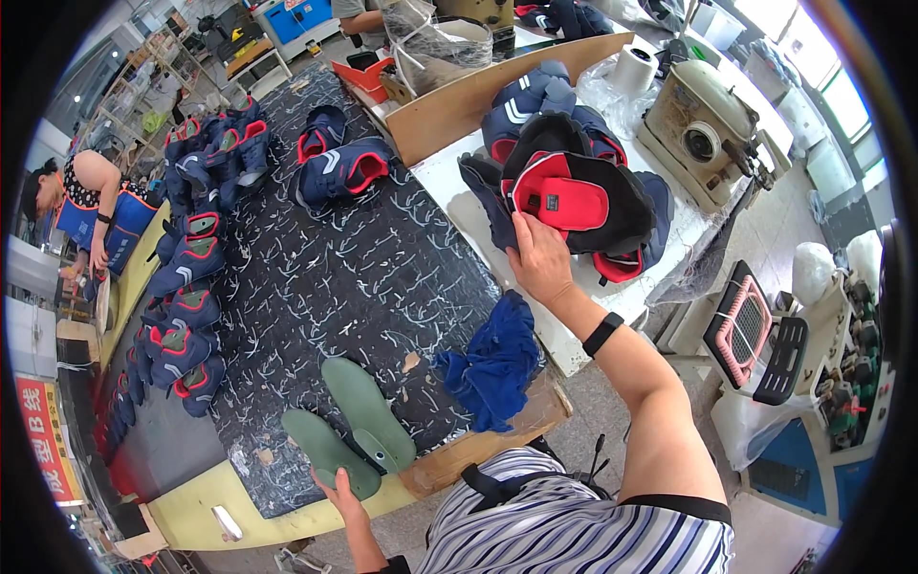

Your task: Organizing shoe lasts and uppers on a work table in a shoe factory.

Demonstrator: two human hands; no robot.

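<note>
Red-lined upper (pixel 574 206) and green last (pixel 330 450) handled

At two o'clock on the white table (pixel 566 340), the upper is grasped by the right hand (pixel 543 258), apparently for steadying; at seven, the last is touched by the left hand (pixel 342 504), grip unclear.

Red-and-yellow sign (pixel 46 442) with large characters, blue apron (pixel 80 226) with lettering, dark label (pixel 552 203) on red shoe tongue (pixel 579 206)
</note>
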